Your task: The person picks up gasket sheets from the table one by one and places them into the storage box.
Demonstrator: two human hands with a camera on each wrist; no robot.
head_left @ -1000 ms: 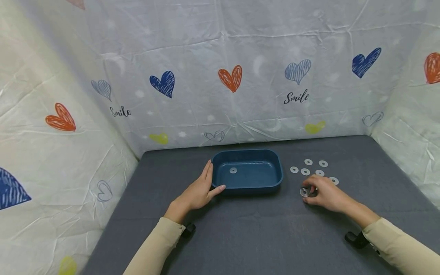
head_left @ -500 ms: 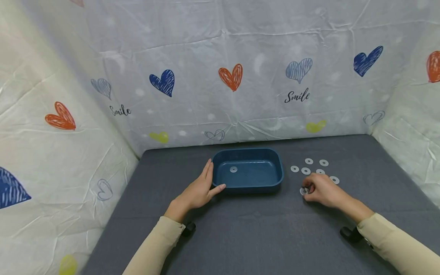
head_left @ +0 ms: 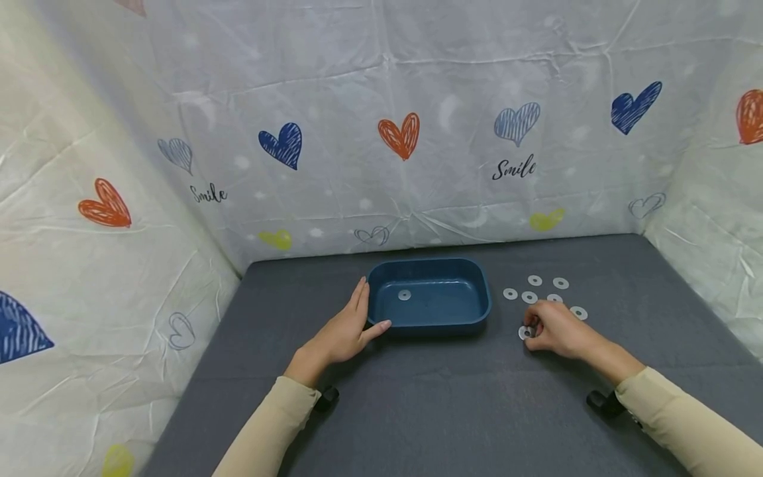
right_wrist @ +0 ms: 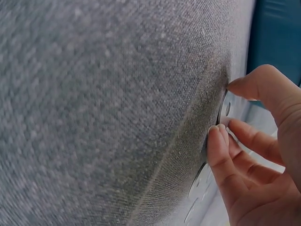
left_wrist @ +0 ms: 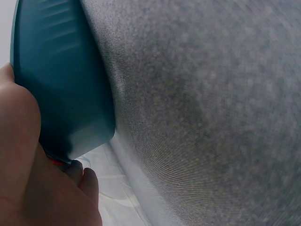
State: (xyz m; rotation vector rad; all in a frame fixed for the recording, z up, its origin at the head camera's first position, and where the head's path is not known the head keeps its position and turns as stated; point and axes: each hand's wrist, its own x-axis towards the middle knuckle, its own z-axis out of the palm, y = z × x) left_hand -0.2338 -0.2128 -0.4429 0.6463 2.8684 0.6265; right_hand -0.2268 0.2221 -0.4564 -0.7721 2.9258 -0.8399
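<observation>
White heart-printed cloth (head_left: 334, 86) behind blue tray (head_left: 441, 329). Dark grey surface (head_left: 417, 411) beneath tray, extending well to either side. Tray rectangular, rounded corners. Left hand (head_left: 342, 331) at tray's left end, fingers straight along outer wall, thumb at near rim. Right hand (head_left: 557, 331) right of tray, pinching gripped washer (head_left: 521, 333) between thumb and fingers. Six loose washers (head_left: 524, 298) right of tray. Single washer (head_left: 400, 295) inside tray, toward left.
</observation>
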